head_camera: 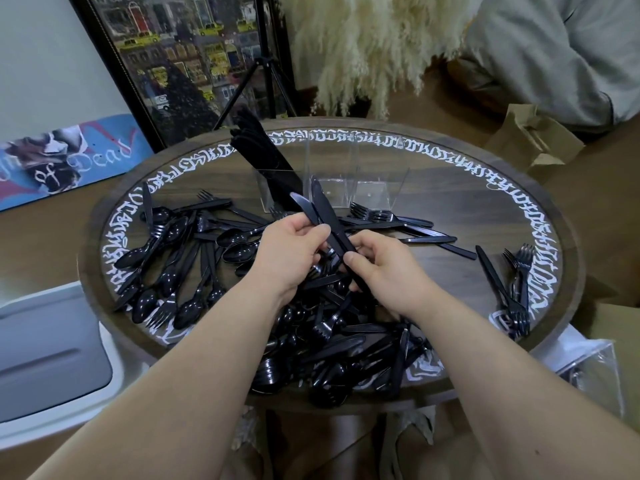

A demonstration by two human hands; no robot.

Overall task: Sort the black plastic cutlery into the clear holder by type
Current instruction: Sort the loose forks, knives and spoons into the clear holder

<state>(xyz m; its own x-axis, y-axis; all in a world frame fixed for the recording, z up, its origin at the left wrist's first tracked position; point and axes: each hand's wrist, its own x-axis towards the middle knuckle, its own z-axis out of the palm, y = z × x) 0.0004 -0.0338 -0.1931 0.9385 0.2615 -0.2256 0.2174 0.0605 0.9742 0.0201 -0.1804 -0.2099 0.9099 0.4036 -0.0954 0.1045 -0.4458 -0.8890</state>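
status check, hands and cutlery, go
Both hands, left hand and right hand, grip knives. Holder: knives in left compartment only. Loose pile still unsorted.

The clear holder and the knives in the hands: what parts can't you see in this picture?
- Clear holder, head view: see-through walls blur together, so the number of compartments is unclear; held knives cover part of the front.
- Held knives: handles hidden inside the left hand and right hand; exact count unclear.
- Cutlery pile: pieces overlap, and both forearms cover some.
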